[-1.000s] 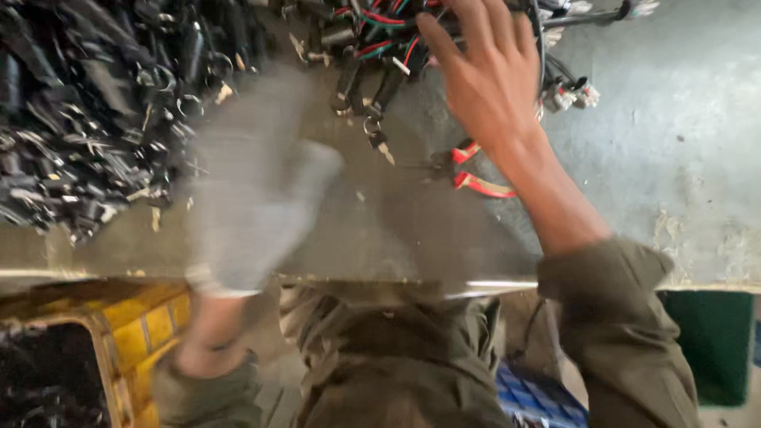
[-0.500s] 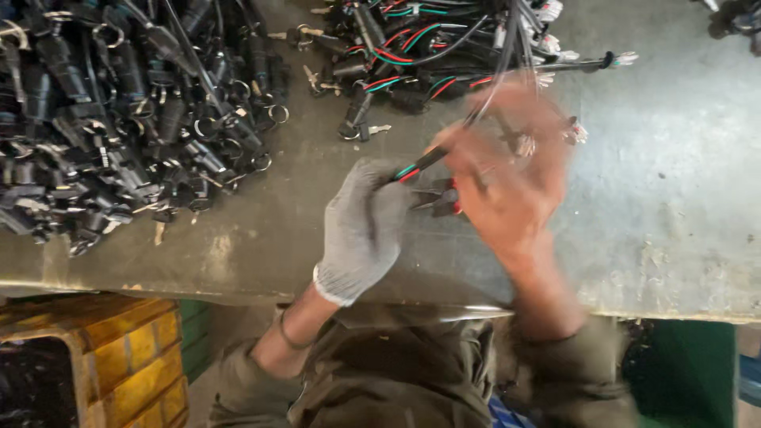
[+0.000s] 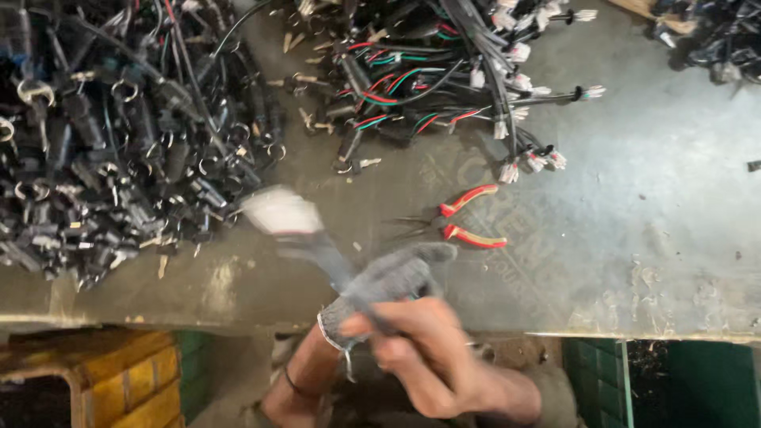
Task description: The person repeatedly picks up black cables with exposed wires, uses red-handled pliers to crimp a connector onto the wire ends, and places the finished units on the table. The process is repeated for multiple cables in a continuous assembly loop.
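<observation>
Far left of the hands: a dense heap of black cable assemblies (image 3: pixel 103 135), glossy sheathing, metal ring clips and small connectors sticking out, piled on the grey metal bench (image 3: pixel 634 238) (scuffed, stained, dull sheen). Below its front edge, down-left of the hands, a yellow crate (image 3: pixel 95 380), worn and chipped. Left hand (image 3: pixel 388 281) wears a grey knit glove, coarse weave, rolled cuff at the wrist; fingers curled round a dark, thin, strap-like piece (image 3: pixel 321 254) that runs up-left to a whitish blurred end (image 3: pixel 281 214); motion blur, so can't tell what that end is. Right hand (image 3: pixel 432 361) is bare, sits just below and right of the gloved one, touching it near the cuff, fingers closed in a pinch on the lower end of the same dark piece as far as I can see; edges smeared. Dark band on the left wrist (image 3: pixel 295 387). Just up-right of the hands, lying flat on the bench and apart from both: long-nose pliers (image 3: pixel 460 222), thin dark steel jaws pointing left, red-and-yellow moulded handles splayed open. Above that, a second bundle of wire harnesses (image 3: pixel 428 71), black leads with red and green cores, white plastic plugs at the ends. Lower right, under the bench edge, a green bin (image 3: pixel 658 380).
</observation>
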Demonstrator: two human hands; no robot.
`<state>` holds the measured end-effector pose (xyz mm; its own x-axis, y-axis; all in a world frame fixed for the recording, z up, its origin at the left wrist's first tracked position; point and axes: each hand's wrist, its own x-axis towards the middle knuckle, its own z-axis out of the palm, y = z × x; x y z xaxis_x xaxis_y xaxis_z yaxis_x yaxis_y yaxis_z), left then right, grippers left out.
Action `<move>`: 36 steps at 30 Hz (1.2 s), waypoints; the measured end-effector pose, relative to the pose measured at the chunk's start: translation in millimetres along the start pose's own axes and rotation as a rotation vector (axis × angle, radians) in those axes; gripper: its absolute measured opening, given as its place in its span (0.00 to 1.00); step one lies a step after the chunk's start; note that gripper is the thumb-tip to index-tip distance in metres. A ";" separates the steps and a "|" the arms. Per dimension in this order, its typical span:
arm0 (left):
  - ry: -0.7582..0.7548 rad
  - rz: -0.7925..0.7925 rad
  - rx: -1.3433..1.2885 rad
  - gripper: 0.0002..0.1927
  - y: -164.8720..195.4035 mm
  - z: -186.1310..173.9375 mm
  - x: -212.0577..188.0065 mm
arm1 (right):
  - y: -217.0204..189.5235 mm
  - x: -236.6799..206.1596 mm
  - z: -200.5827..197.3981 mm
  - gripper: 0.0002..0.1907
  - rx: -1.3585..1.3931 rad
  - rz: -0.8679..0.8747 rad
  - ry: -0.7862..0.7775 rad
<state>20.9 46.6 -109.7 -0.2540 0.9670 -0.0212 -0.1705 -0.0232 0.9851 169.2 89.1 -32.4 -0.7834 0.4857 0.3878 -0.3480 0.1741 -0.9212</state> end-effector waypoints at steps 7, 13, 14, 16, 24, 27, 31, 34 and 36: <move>0.026 -0.140 -0.822 0.23 46.8 -20.1 -0.9 | 26.6 3.5 -13.3 0.13 -0.948 0.037 0.028; 0.029 0.069 -0.340 0.15 56.9 -11.4 -2.1 | 19.2 24.3 -29.9 0.09 -1.021 0.151 0.157; 0.066 0.000 -0.472 0.14 55.5 -8.0 -5.9 | 8.2 27.1 -34.8 0.12 -1.049 0.153 0.231; 0.009 -0.110 -0.524 0.12 50.5 2.5 -14.8 | -16.6 31.3 -40.1 0.13 -0.753 0.143 0.278; -0.369 0.072 0.142 0.08 50.3 51.4 -37.1 | -48.0 24.5 -63.8 0.19 0.542 -0.112 0.504; -0.279 0.416 0.310 0.09 63.2 36.4 -20.9 | -32.9 5.7 -91.8 0.21 0.522 -0.076 0.411; -0.188 0.629 0.524 0.05 63.8 9.9 -4.7 | -13.5 3.9 -111.4 0.19 0.243 -0.219 0.593; 0.108 -0.265 -0.294 0.12 52.8 0.7 -1.2 | 14.4 19.2 -91.4 0.09 -0.699 -0.064 0.517; 0.015 -0.261 -0.595 0.13 49.1 -9.0 0.3 | 43.0 25.1 -65.4 0.27 -1.218 0.016 0.239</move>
<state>3.9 43.4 -62.9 -0.1450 0.9564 -0.2535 -0.7256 0.0714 0.6844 168.3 164.9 -64.4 -0.6251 0.6171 0.4780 0.4657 0.7863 -0.4061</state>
